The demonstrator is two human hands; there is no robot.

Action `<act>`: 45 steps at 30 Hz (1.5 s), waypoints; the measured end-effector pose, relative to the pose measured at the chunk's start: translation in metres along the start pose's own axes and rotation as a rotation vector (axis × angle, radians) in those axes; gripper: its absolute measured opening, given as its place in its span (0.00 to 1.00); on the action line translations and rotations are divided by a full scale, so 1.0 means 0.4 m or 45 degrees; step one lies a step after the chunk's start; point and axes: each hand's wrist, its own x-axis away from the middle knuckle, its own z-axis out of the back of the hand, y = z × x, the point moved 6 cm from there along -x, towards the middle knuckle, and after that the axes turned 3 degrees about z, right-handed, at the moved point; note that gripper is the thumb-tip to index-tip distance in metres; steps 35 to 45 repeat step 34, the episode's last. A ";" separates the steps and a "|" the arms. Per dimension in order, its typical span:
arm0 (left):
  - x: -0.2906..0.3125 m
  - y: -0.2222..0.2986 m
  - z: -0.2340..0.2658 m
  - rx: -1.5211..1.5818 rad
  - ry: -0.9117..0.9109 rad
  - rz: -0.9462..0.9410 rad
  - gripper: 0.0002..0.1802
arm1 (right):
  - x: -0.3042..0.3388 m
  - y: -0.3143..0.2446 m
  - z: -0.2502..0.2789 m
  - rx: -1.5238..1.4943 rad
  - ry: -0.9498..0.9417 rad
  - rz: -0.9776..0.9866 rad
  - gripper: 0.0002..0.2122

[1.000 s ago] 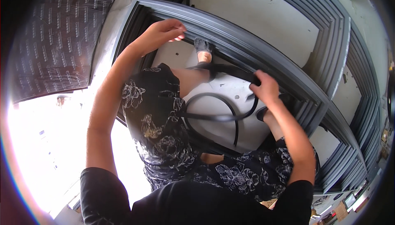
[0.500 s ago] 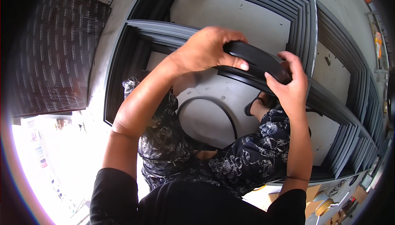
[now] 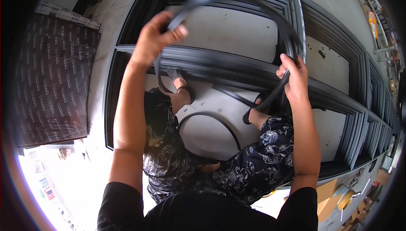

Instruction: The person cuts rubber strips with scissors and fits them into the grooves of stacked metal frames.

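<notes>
A coil of black rubber strip (image 3: 260, 3) hangs spread into a wide loop between my two hands, blurred along its upper left part. My left hand (image 3: 157, 38) is closed round the loop's left side. On the opposite side my right hand (image 3: 294, 75) grips the gathered strands, thumb pointing up. Below the loop, a thinner curve of black strip (image 3: 220, 120) lies on the floor between my legs. Stacked dark grey metal frames (image 3: 203, 57) stretch out behind the loop, partly hidden by it.
My feet stand inside one frame opening. A brown patterned board (image 3: 55, 79) lies at the left on the pale floor. More stacked frames (image 3: 359, 62) extend to the right. A cardboard box (image 3: 327, 199) and a yellow roll (image 3: 347, 199) sit at the lower right.
The compact black coil has been opened into a wide loop. My left hand has moved left and slightly up, away from my right hand, which stays on the coil.
</notes>
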 end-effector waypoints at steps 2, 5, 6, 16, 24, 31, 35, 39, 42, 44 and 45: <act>0.043 0.036 -0.117 0.154 -0.504 0.148 0.22 | -0.002 0.007 -0.011 -0.198 -0.030 -0.096 0.07; 0.120 0.024 -0.321 0.159 -1.122 0.204 0.18 | 0.011 0.017 -0.037 -0.418 -0.115 -0.203 0.11; 0.158 0.011 -0.371 0.339 -1.246 0.325 0.16 | 0.025 0.021 -0.082 -0.564 -0.165 -0.325 0.14; 0.133 -0.015 -0.416 -0.258 -0.377 -0.162 0.18 | 0.046 -0.023 -0.112 -0.897 -0.174 -0.244 0.21; 0.129 -0.009 -0.503 0.083 -0.822 0.194 0.21 | 0.072 -0.067 -0.169 -0.771 -0.488 -0.221 0.28; 0.010 0.303 -0.265 0.534 -0.277 -0.220 0.14 | 0.112 0.014 -0.237 0.250 -0.886 0.351 0.35; 0.032 0.506 -0.261 1.118 -0.303 -0.288 0.13 | 0.172 0.033 -0.269 0.577 -0.979 0.569 0.44; 0.032 0.506 -0.261 1.118 -0.303 -0.288 0.13 | 0.172 0.033 -0.269 0.577 -0.979 0.569 0.44; 0.032 0.506 -0.261 1.118 -0.303 -0.288 0.13 | 0.172 0.033 -0.269 0.577 -0.979 0.569 0.44; 0.032 0.506 -0.261 1.118 -0.303 -0.288 0.13 | 0.172 0.033 -0.269 0.577 -0.979 0.569 0.44; 0.032 0.506 -0.261 1.118 -0.303 -0.288 0.13 | 0.172 0.033 -0.269 0.577 -0.979 0.569 0.44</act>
